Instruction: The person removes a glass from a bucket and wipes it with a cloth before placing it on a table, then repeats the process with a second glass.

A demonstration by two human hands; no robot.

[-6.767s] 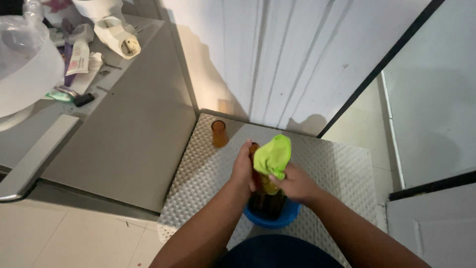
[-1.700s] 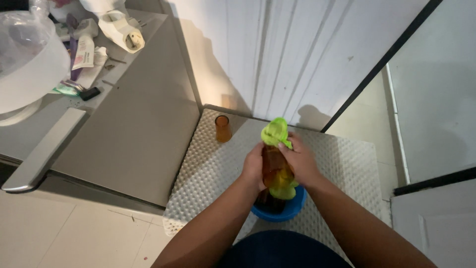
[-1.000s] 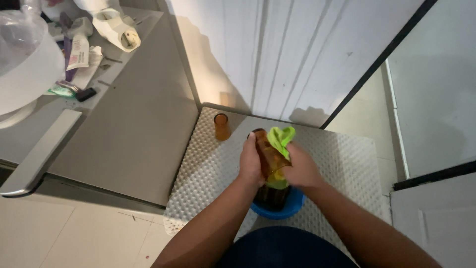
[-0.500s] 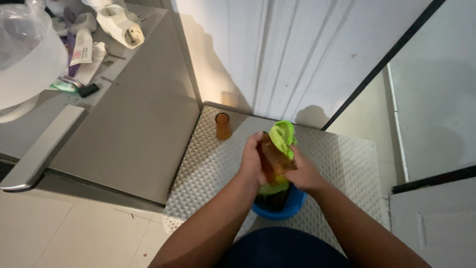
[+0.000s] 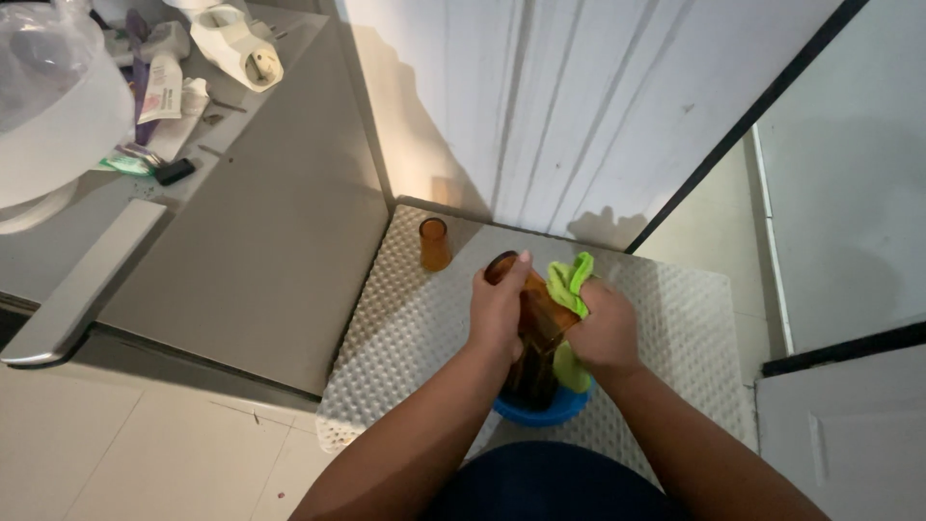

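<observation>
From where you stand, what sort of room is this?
Probably a bathroom: a white basin with toiletry tubes on the counter, a textured floor mat, and tiled floor.

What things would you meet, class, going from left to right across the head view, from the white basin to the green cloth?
White basin → tube → small amber cup → left hand → amber glass → green cloth, gripped by the right hand.

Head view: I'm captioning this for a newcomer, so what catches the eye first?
Centre frame, the left hand grips an amber glass while the right hand presses a bright green cloth to it, above a blue bowl. A smaller amber cup stands apart on the white bumpy mat.
</observation>
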